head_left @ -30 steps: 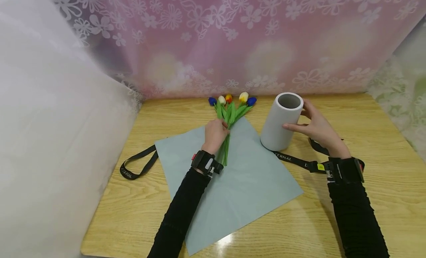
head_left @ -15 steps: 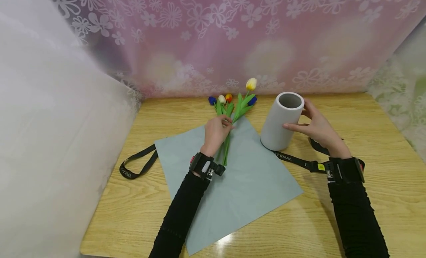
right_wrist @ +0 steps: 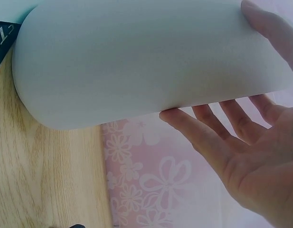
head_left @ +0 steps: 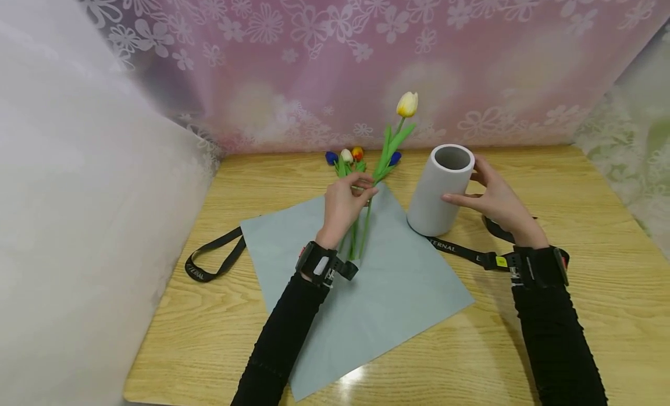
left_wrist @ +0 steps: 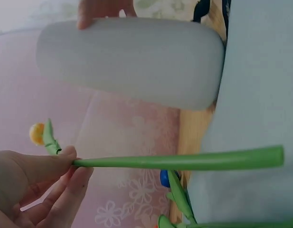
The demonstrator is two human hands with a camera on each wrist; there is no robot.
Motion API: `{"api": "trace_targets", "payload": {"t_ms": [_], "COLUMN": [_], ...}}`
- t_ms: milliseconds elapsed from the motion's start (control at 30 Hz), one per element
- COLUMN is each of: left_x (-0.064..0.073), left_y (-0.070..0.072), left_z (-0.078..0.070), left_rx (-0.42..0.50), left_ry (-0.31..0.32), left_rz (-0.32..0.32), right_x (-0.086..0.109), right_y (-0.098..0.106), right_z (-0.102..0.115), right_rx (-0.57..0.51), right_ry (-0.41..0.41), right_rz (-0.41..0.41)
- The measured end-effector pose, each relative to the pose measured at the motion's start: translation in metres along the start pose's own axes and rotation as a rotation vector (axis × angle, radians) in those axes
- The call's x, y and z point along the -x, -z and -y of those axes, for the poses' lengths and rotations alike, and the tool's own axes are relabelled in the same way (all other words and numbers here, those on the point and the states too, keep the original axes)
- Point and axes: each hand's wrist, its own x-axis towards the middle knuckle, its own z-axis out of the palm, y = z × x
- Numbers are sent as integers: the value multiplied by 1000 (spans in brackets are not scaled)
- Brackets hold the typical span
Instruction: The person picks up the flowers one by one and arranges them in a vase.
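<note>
My left hand (head_left: pixel 342 207) pinches the green stem of a yellow-and-white tulip (head_left: pixel 407 105) between thumb and fingers. The flower leans up to the right, and its stem (left_wrist: pixel 184 162) runs free below the fingertips in the left wrist view. Several other tulips, among them a white one (head_left: pixel 346 156), an orange one (head_left: pixel 357 153) and a blue one (head_left: pixel 395 158), lie on a pale blue-grey wrapping sheet (head_left: pixel 413 301), partly behind this hand. My right hand (head_left: pixel 497 202) steadies a white vase (head_left: pixel 435 199) near its rim, thumb in front and fingers behind. The vase stands upright, its mouth unfilled.
A black lettered strap (head_left: pixel 454 249) passes by the vase's base toward the right wrist. Another black strap loop (head_left: pixel 201 272) lies left of the sheet. The wooden table (head_left: pixel 591 313) ends at a pink floral curtain (head_left: pixel 335 63) behind.
My left hand has lifted the yellow-and-white tulip out from the bunch, up and to the right toward the vase. The right hand and vase have stayed in place.
</note>
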Motion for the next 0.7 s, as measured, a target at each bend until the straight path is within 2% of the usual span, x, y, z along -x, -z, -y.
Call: {"api": "trace_targets", "payload": {"t_ms": [333,533,700], "left_x": [0,-9,-24], "left_y": [-11,-11,-5], "left_z": [-23,-39,-58], "left_rx": [38,55,69], "left_ry": [-102,-192,-281], "left_rz": [-39,-70,-98], "right_x": [1,1,1], "right_y": [2,1,0], "right_z": [0,1,0], "right_rx": [-22,-36,-47], "right_ry": [16,16,29], "right_rz": [-7,-1,0]}}
